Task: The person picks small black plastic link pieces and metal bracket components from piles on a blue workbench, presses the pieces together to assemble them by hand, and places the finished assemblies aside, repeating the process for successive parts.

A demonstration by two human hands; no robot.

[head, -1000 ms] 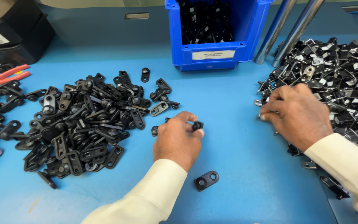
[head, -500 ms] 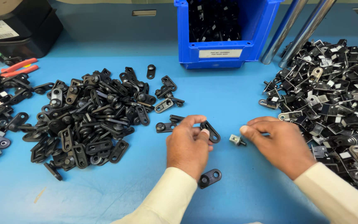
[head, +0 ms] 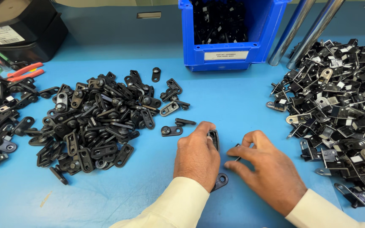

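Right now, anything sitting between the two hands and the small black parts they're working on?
Nothing visible. The left hand already grips a flat black bracket, and the right hand pinches a small dark piece beside it. Only bare blue table lies between them. A loose bracket sits under the left wrist, out of the way.

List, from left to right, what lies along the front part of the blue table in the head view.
Large pile of black flat parts → left hand holding a black flat part → right hand pinching a small dark piece → heap of black and metal clips.
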